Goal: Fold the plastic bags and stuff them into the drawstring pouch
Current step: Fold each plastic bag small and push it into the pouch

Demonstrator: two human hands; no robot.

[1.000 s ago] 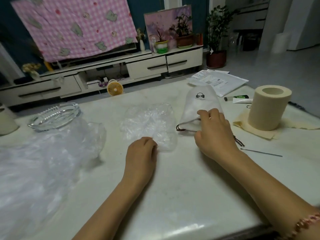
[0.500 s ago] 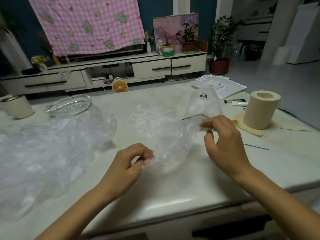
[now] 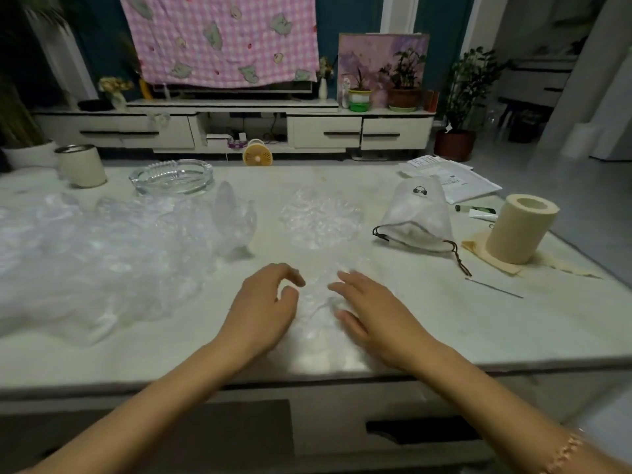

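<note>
Slick bag (image 3: 316, 302) may spring open or slide off the table's (image 3: 444, 323) front edge.
Right hand (image 3: 376, 313) only presses it flat; left hand (image 3: 263, 309) curls beside it, grip unclear.

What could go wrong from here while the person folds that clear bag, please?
The clear bag beneath the right hand, beside the left hand, lies on the table near its front edge; being slick, it might slide off. The thin rod lying near the drawstring pouch could snag plastic carried there. The pouch lies on its side, so stuffing may push it away.
</note>
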